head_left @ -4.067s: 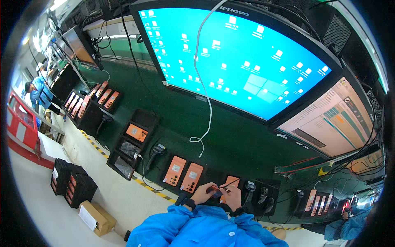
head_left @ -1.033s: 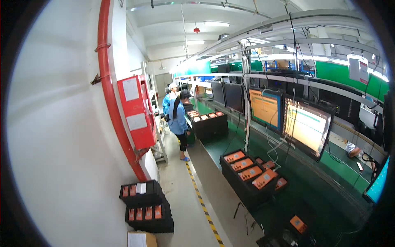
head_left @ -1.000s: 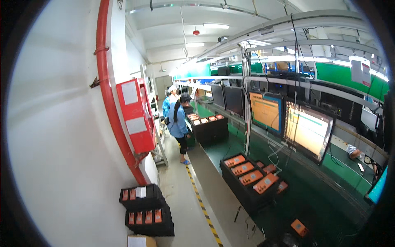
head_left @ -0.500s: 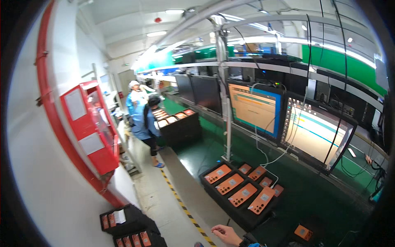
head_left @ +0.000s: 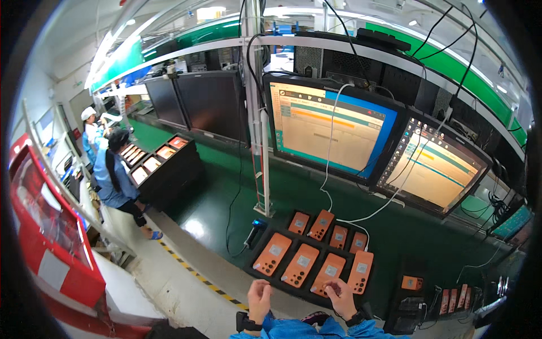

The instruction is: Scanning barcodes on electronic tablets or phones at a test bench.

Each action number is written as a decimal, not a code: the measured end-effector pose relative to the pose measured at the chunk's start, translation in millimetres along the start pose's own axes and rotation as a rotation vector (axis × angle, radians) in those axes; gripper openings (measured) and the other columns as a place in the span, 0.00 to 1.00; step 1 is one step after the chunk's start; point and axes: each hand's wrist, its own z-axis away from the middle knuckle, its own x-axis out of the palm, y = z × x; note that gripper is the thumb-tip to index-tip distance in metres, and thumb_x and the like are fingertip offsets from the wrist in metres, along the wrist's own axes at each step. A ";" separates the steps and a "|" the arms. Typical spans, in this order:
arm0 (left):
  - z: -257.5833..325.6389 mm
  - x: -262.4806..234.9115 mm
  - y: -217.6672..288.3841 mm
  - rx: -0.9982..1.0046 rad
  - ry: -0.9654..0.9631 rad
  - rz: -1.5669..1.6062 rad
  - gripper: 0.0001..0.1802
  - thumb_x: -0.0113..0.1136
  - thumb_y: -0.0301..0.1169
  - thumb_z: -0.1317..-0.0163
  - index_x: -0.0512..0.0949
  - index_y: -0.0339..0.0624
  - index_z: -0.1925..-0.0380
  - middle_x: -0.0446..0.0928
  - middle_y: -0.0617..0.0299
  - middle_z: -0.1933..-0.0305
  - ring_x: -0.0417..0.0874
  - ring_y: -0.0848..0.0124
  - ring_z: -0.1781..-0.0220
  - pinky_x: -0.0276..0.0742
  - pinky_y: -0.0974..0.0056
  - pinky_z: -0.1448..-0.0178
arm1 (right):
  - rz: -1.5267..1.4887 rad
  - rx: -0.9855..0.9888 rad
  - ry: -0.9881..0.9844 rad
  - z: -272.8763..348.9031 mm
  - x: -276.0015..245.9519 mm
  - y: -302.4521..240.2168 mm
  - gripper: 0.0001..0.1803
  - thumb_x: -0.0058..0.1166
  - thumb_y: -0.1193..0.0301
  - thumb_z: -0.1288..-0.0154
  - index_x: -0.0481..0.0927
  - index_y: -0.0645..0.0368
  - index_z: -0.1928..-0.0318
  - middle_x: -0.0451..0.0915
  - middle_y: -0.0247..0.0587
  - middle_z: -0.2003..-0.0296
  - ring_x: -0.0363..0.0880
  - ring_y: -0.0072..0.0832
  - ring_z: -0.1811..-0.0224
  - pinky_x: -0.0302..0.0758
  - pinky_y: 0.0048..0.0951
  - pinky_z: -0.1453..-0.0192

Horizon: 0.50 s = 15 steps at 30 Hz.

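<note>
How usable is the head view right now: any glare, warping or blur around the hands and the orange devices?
Head view: strong fisheye bend, the white post and shelf rails curve toward the black rim; the two lit monitors glare bright, text unreadable; floor patch by the post reflects light; orange devices evenly lit and fairly sharp; left hand and right hand sit low near the edge, slightly soft.
</note>
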 end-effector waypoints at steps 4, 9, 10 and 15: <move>-77.2 -2.0 12.3 0.360 0.069 -0.463 0.10 0.59 0.24 0.45 0.74 0.39 0.62 0.76 0.54 0.68 0.77 0.60 0.65 0.73 0.60 0.62 | 0.066 -0.025 0.131 -19.2 17.5 -6.8 0.15 0.55 0.65 0.33 0.77 0.62 0.52 0.81 0.40 0.62 0.79 0.26 0.63 0.76 0.29 0.60; -144.4 8.7 -7.6 0.540 -0.001 -0.856 0.20 0.61 0.30 0.49 0.73 0.42 0.54 0.75 0.50 0.56 0.75 0.48 0.54 0.71 0.49 0.52 | 0.386 -0.144 0.328 -36.6 17.0 2.7 0.14 0.55 0.65 0.35 0.78 0.60 0.53 0.79 0.46 0.56 0.76 0.41 0.52 0.73 0.43 0.49; -153.9 12.7 -18.6 0.503 0.004 -0.858 0.22 0.61 0.31 0.49 0.71 0.42 0.52 0.75 0.50 0.56 0.76 0.48 0.53 0.72 0.49 0.53 | 0.375 -0.158 0.340 -38.5 15.4 -2.5 0.14 0.56 0.66 0.37 0.78 0.60 0.54 0.78 0.48 0.54 0.73 0.47 0.46 0.69 0.48 0.43; -165.4 36.6 -26.7 0.248 0.001 -1.129 0.29 0.60 0.44 0.44 0.68 0.40 0.46 0.79 0.48 0.57 0.81 0.49 0.57 0.76 0.48 0.58 | 0.541 -0.232 0.410 -47.0 11.5 20.4 0.17 0.59 0.66 0.41 0.76 0.58 0.53 0.76 0.52 0.49 0.68 0.54 0.40 0.64 0.51 0.36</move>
